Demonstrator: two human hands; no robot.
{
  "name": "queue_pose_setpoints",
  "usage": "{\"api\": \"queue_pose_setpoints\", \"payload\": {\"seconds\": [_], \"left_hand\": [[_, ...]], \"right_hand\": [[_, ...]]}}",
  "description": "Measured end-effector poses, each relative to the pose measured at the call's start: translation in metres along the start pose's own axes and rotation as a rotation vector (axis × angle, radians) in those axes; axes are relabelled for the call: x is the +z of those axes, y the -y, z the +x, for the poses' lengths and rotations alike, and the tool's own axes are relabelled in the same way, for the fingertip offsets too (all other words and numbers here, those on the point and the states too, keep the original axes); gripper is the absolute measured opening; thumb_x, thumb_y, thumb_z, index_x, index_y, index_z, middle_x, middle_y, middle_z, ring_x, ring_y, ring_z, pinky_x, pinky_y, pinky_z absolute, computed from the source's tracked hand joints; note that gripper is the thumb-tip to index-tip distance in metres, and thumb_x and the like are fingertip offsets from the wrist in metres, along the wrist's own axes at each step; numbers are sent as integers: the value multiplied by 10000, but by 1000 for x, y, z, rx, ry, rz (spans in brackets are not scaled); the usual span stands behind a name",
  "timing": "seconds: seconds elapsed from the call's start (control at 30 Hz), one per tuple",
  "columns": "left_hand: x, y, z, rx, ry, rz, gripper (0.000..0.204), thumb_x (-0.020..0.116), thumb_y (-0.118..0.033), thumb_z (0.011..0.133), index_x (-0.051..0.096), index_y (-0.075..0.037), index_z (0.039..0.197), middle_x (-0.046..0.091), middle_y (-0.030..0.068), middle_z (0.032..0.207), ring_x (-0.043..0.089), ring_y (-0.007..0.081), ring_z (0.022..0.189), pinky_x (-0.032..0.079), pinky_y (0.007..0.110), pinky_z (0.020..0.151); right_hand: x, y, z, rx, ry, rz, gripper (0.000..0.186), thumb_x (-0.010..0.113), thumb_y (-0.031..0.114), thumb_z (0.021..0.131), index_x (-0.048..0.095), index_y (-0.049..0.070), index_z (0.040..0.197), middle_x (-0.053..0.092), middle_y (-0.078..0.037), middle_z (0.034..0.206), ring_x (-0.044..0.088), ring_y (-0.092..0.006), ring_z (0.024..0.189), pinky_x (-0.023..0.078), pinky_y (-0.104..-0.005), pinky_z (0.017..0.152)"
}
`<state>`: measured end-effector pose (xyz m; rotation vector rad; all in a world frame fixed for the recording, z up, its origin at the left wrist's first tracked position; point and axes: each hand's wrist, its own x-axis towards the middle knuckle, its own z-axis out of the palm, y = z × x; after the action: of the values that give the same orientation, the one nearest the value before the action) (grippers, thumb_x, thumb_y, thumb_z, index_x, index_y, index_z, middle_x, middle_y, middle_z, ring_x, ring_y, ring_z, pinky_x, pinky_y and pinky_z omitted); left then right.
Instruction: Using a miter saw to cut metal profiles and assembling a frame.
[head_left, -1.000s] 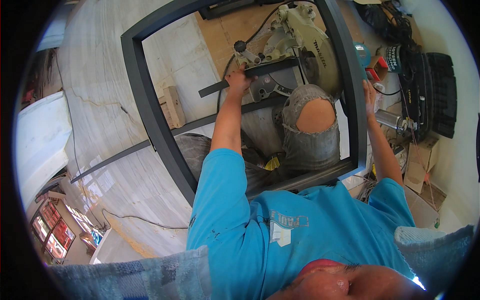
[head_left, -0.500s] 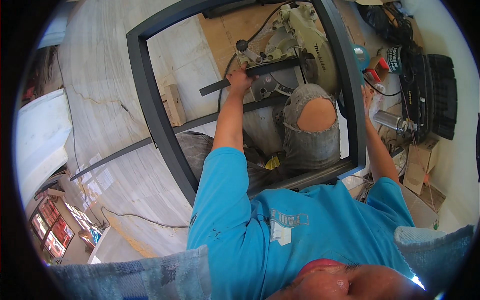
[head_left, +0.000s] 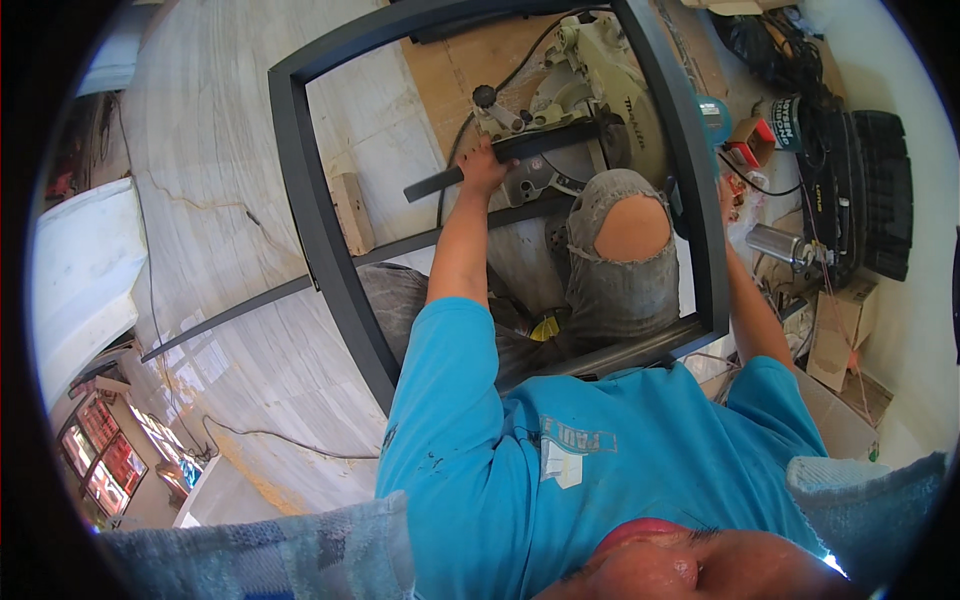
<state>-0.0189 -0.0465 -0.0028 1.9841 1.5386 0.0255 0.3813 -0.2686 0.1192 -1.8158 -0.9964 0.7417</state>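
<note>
My left hand (head_left: 484, 166) is closed on a short dark grey metal bar (head_left: 437, 184), which lies across the front of a pale green miter saw (head_left: 635, 125). The saw's round blade (head_left: 565, 165) shows just below the bar. A large dark grey rectangular frame (head_left: 325, 240) stands tilted in front of my torso, and my left forearm reaches through its opening. Outside the frame's right side is my right hand (head_left: 724, 192), beside the saw; its fingers are mostly hidden behind the frame bar, so what they touch cannot be seen.
A long thin dark bar (head_left: 225, 316) lies on the tiled floor, running under my legs. A wooden block (head_left: 351, 213) sits left of the saw. At right are a black case (head_left: 880, 190), a silver cylinder (head_left: 778, 242), a red box (head_left: 752, 142) and cardboard (head_left: 840, 335).
The rectangular frame has swung slightly, its left side shifting to the right and its upper right moving left. My right hand has moved slightly left, further behind the frame. My left hand stays on the bar.
</note>
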Motion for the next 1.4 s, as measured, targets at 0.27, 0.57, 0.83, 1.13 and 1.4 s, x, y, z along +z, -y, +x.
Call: {"api": "queue_pose_setpoints", "payload": {"seconds": [0.27,0.57,0.83,1.13,1.4], "left_hand": [[-25,18,-22,40,114,-3,567,807,-431,708,658,-73,1122,723,207,1077,659,388,1094,445,549,945],[-64,-3,-26,210,-250,-280,265,767,-199,691,675,-83,911,691,203,864,662,430,881,515,494,777],[-119,-14,-44,334,-397,-171,249,793,-186,690,665,-79,874,690,191,839,668,414,853,524,491,738],[-194,-59,-99,242,-342,-34,294,746,-170,716,657,-60,973,702,205,901,678,412,910,527,498,794],[-271,-121,-196,213,-195,99,393,688,-154,749,566,-50,1108,690,236,972,652,454,971,511,521,827]], "right_hand": [[-25,163,53,52,-45,-129,584,550,475,1032,601,-17,1345,664,-154,1179,579,-183,1104,424,-297,984],[-16,268,110,-150,-29,-366,491,490,370,1062,600,-2,1363,647,-108,1304,562,-181,1239,370,-298,1089],[52,325,155,-232,24,-560,762,727,329,811,481,-57,1420,535,-317,1375,548,-374,1273,454,-425,1055],[54,316,151,-531,-156,-544,812,731,360,725,520,-26,1407,613,-309,1230,589,-445,1185,489,-481,1008],[24,369,113,-388,-25,-394,718,777,296,705,586,-26,1317,564,-321,1296,571,-439,1202,477,-474,1018]]}}
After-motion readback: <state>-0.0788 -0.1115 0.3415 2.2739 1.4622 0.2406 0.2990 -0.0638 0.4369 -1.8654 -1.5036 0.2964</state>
